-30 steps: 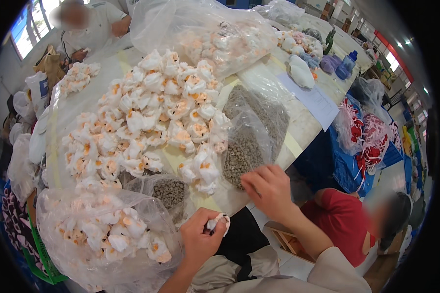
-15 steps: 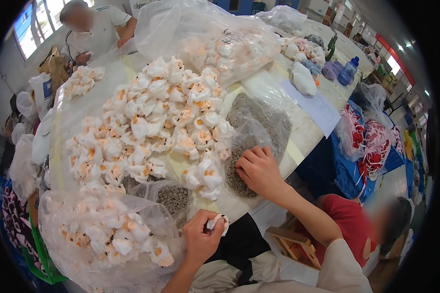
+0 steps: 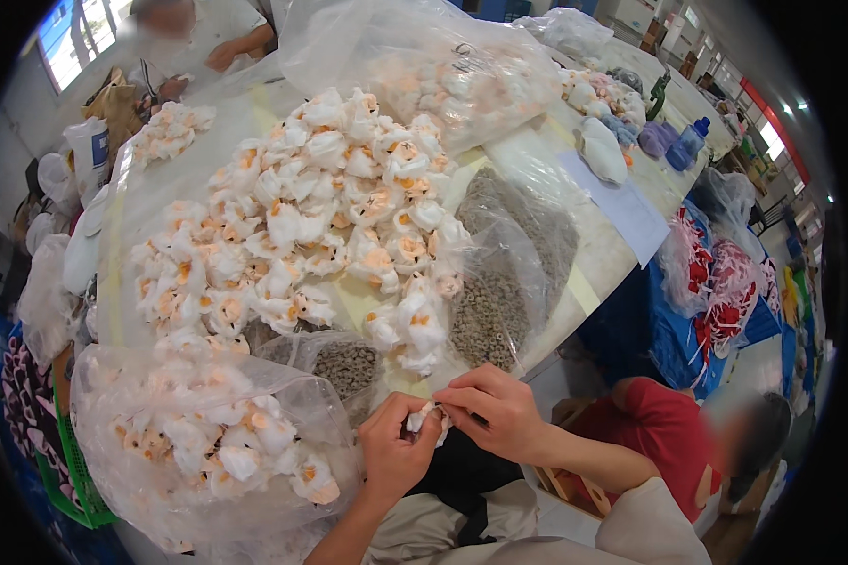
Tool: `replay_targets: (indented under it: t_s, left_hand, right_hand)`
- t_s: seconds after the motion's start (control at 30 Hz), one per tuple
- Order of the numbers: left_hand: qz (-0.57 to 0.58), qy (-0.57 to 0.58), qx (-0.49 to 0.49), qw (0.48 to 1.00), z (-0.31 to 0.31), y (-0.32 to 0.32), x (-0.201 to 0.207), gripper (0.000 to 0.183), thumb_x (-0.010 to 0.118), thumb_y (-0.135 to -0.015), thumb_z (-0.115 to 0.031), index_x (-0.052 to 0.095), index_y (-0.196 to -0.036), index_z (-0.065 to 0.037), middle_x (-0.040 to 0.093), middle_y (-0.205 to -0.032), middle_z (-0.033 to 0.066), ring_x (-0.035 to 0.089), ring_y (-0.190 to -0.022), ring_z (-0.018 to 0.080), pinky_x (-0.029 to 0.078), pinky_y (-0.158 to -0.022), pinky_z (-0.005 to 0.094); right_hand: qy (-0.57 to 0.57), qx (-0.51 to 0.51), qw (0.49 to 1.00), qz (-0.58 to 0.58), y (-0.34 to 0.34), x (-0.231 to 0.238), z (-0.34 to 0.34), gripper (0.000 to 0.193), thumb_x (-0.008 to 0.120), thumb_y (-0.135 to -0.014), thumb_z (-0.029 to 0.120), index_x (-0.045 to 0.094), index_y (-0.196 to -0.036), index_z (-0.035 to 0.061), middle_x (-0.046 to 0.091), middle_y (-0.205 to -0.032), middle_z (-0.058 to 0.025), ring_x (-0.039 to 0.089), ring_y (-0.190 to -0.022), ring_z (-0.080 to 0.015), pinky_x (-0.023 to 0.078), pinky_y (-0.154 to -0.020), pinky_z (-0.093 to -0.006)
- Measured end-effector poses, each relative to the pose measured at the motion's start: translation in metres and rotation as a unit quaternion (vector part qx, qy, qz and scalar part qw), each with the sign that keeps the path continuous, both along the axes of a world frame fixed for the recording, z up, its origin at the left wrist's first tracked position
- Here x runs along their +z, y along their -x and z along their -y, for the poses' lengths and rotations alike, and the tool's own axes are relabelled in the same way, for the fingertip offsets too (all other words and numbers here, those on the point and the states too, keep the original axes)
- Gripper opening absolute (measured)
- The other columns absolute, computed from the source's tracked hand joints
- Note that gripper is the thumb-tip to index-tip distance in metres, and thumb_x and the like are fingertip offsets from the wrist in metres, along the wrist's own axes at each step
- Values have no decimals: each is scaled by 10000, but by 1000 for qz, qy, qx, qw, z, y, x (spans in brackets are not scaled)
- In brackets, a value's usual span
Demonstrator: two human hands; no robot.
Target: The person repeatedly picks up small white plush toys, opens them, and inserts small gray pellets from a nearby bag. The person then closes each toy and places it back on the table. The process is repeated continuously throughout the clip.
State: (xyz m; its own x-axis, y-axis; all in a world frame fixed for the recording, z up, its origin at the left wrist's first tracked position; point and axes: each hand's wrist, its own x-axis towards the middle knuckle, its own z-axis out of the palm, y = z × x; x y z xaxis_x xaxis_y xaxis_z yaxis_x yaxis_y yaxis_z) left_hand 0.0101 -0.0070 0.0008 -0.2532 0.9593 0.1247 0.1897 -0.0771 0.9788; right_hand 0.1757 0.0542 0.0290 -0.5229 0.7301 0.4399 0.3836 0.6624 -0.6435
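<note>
Over my lap, at the table's front edge, my left hand is closed around a small white plush piece. The fingertips of my right hand pinch together at the top of that piece. Whether a tiny part sits between them is too small to tell. Just beyond lies an opened clear bag of small grey-brown parts. A second clear bag of similar grey parts is beside my left hand. A big heap of white and peach plush pieces with orange patches covers the middle of the table.
A large clear bag of plush pieces stands at the near left, another at the back. A white paper sheet and a blue bottle lie right. A person in red sits close on my right; another works across the table.
My right hand has left the bag of grey-brown parts and come down to the plush piece in my left hand. The view has shifted slightly.
</note>
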Motion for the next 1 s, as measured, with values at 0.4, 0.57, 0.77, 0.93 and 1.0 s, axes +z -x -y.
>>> replay_targets:
  t_s: [0.4, 0.57, 0.77, 0.93, 1.0]
  left_hand:
    - [-36, -1, -4, 999, -1, 1, 8, 118, 768, -867, -92, 676, -860, -19, 630, -742, 67, 545, -549, 137, 409, -495, 294]
    - [-50, -6, 1, 999, -1, -1, 6, 119, 765, -866, -90, 669, -856, -21, 623, -737, 75, 548, -546, 159, 409, -495, 306]
    - [-44, -2, -5, 999, -1, -1, 6, 118, 762, -867, -89, 664, -849, -26, 617, -732, 76, 553, -545, 167, 409, -491, 310]
    - [-50, -6, -10, 999, -2, -1, 6, 117, 760, -867, -92, 665, -852, -27, 621, -738, 79, 561, -547, 180, 416, -493, 314]
    - [-56, -11, -15, 998, -3, -1, 6, 117, 760, -867, -94, 666, -854, -26, 627, -745, 80, 565, -551, 186, 419, -496, 313]
  right_hand:
    - [41, -16, 999, -23, 0, 0, 0, 288, 809, -795, -6, 774, -1070, 70, 699, -959, -86, 685, -812, -243, 564, -654, -336]
    - [-14, 16, 1000, -20, -3, -6, 0, 302, 793, -800, -19, 762, -1091, 53, 691, -964, -90, 682, -830, -255, 566, -673, -347]
    - [60, 25, 997, -29, -7, 0, -1, 282, 790, -826, -10, 762, -1100, 54, 698, -985, -96, 688, -848, -245, 571, -672, -328]
    - [102, 31, 994, -34, -9, 2, -4, 247, 788, -847, 0, 756, -1087, 46, 698, -999, -97, 693, -837, -218, 579, -667, -307]
    - [103, 37, 994, -26, -9, 4, -6, 230, 786, -852, 1, 752, -1077, 41, 697, -1000, -98, 695, -831, -211, 582, -669, -304]
